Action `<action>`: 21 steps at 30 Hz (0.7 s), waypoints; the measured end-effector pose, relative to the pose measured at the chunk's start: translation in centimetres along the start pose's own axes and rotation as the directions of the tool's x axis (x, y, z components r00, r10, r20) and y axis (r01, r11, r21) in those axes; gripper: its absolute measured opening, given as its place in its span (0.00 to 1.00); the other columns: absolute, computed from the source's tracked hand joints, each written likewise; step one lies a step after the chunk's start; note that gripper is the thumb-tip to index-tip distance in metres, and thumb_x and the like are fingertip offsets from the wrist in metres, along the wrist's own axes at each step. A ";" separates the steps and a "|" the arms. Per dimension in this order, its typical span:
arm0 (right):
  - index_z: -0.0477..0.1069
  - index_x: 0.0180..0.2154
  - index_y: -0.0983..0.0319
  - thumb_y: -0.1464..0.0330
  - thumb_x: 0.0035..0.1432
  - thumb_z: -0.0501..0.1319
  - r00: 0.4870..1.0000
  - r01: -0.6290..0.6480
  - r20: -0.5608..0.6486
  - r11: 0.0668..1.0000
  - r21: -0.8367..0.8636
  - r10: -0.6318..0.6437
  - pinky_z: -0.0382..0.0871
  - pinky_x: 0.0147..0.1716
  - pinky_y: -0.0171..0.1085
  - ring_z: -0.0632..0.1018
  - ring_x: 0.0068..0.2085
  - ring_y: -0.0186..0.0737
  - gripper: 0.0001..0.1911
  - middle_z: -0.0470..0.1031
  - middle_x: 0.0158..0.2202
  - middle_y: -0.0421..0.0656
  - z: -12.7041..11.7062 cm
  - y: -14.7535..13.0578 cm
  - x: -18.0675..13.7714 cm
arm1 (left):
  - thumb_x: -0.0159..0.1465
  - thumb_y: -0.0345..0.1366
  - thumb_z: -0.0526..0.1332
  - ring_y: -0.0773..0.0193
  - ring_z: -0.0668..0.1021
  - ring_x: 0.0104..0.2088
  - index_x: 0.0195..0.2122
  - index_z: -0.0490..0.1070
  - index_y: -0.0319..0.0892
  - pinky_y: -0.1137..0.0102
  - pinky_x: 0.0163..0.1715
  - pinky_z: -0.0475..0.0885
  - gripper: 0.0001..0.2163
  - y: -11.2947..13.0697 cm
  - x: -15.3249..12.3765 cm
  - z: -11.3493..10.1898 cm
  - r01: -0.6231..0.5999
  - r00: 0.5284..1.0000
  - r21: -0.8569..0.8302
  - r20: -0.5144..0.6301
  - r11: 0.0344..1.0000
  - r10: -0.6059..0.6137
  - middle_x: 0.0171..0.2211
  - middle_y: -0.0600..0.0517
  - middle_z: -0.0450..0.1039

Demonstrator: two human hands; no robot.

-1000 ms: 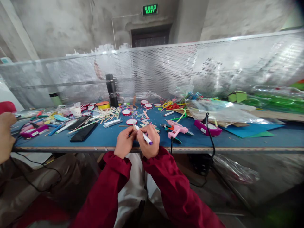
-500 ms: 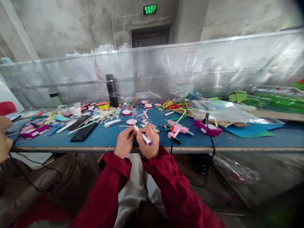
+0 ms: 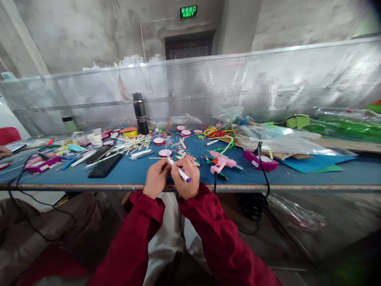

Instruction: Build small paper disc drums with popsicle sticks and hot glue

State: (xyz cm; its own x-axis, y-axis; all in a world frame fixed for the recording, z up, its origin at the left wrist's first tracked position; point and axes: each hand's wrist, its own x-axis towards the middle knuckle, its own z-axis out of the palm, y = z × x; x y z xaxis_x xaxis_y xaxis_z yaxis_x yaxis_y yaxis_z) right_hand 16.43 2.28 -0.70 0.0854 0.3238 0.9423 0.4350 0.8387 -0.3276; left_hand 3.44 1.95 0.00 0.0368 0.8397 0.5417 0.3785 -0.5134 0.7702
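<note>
In my right hand [image 3: 188,176] is a white marker [image 3: 182,173] with a purple end, its other end angled up and away toward my left fingers. My left hand [image 3: 156,178] is closed in a pinch close beside it; what the fingertips hold is hidden or too small to make out. Just beyond both hands lies a round white disc with a red rim [image 3: 165,153]. A thin wooden stick [image 3: 157,158] rests on the table left of it. A pink glue gun [image 3: 222,162] lies to the right of my right hand.
On the blue table [image 3: 184,183] lie a black phone [image 3: 105,165], several wooden sticks [image 3: 135,143] and a purple tape roll [image 3: 262,161] with a black cable. A black bottle [image 3: 139,114] stands behind. Plastic bags [image 3: 276,137] cover the right. A co-worker's hand [image 3: 5,151] shows far left.
The co-worker's hand at the far left has moved back from the near edge, and a round red-rimmed piece now shows there. My hands and the marker look almost unchanged.
</note>
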 end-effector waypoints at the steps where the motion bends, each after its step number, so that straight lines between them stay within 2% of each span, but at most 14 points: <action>1: 0.67 0.29 0.57 0.70 0.62 0.58 1.000 0.001 0.001 1.000 -0.001 -0.001 0.69 0.39 0.42 0.74 0.31 0.40 0.08 0.74 0.26 0.39 0.0 0.0 0.0 | 0.65 0.37 0.57 0.65 0.68 0.29 0.28 0.69 0.42 0.72 0.33 0.65 0.09 0.0 0.0 0.0 0.002 1.000 -0.004 0.001 1.000 -0.002 0.26 0.55 0.68; 21: 0.67 0.30 0.57 0.70 0.62 0.58 1.000 0.013 -0.015 1.000 0.004 -0.013 0.69 0.40 0.43 0.74 0.30 0.40 0.08 0.74 0.26 0.39 0.0 -0.1 0.1 | 0.65 0.38 0.57 0.64 0.69 0.31 0.29 0.70 0.41 0.72 0.35 0.65 0.09 0.0 0.0 0.1 0.004 1.000 -0.006 -0.001 1.000 -0.004 0.27 0.55 0.69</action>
State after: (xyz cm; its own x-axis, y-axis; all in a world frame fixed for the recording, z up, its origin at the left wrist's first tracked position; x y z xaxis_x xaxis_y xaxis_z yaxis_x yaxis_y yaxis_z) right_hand 16.38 2.23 -0.60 0.0936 0.3063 0.9473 0.4321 0.8447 -0.3158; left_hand 3.51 1.92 -0.01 0.0345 0.8419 0.5386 0.3732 -0.5108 0.7745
